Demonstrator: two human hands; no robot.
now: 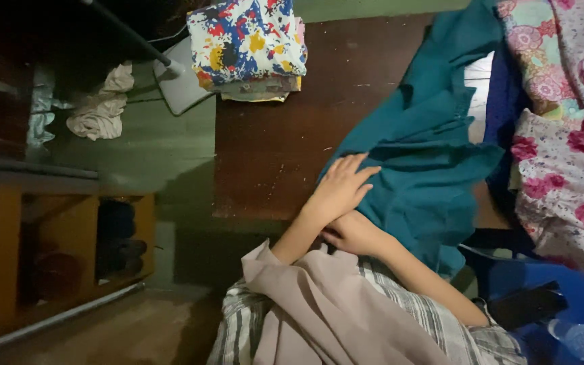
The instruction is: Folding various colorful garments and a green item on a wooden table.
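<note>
A teal garment (pixel 427 155) lies spread over a dark wooden table (pixel 272 135). My left hand (pixel 343 186) rests flat on the garment's near edge, fingers stretched out and slightly apart. My right hand (pixel 354 234) sits just below it at the table's edge, against the teal cloth and partly under my left wrist. Its fingers are hidden, so I cannot tell whether it grips the cloth. A beige cloth (pixel 319 311) and a striped fabric (pixel 434 318) lie over my lap.
A folded stack of cloth with a paint-splash print (pixel 248 40) sits on the table's far end. Pink floral fabrics (pixel 569 135) are heaped at the right. A crumpled pale rag (pixel 99 108), a wooden shelf (pixel 69 250) and a blue plastic seat (pixel 542 297) are nearby.
</note>
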